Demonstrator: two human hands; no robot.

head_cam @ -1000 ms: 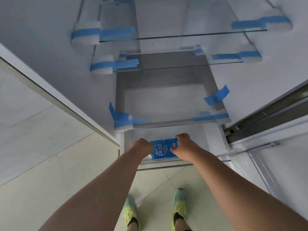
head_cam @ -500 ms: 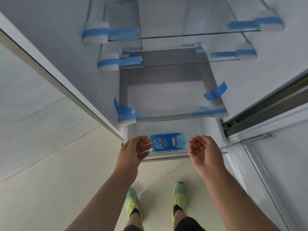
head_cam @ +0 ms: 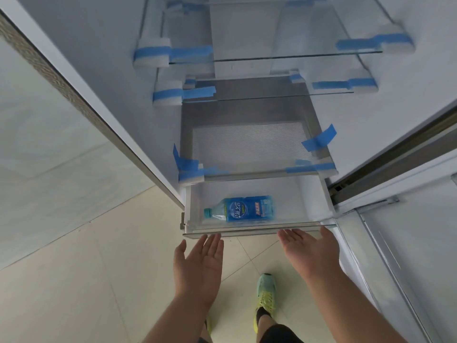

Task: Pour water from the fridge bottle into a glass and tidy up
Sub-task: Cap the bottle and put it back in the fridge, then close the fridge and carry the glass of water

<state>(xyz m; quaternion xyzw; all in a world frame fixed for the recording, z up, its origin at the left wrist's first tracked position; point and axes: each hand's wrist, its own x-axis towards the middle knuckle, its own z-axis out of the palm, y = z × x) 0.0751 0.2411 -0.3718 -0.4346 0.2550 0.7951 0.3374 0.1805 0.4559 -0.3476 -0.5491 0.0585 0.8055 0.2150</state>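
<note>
Bottle: clear plastic, blue glossy label, teal cap, lying on its side inside the pulled-out drawer, cap to the drawer's left. Released a second ago, so the tidy-up looks nearly done. Left hand and right hand: palms up, fingers straight together, at the drawer's front edge; contact unclear.

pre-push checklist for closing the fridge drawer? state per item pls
1. Blue-labelled plastic water bottle lying flat inside clear plastic fridge drawer: ok.
2. Bottle cap on, pointing left: ok.
3. Left hand open, palm up, at the drawer's front edge: ok.
4. Right hand open, at the front edge: ok.
5. Drawer pushed in: not ok, it stands pulled out.
6. Fingers touching the drawer front: cannot tell.
</note>
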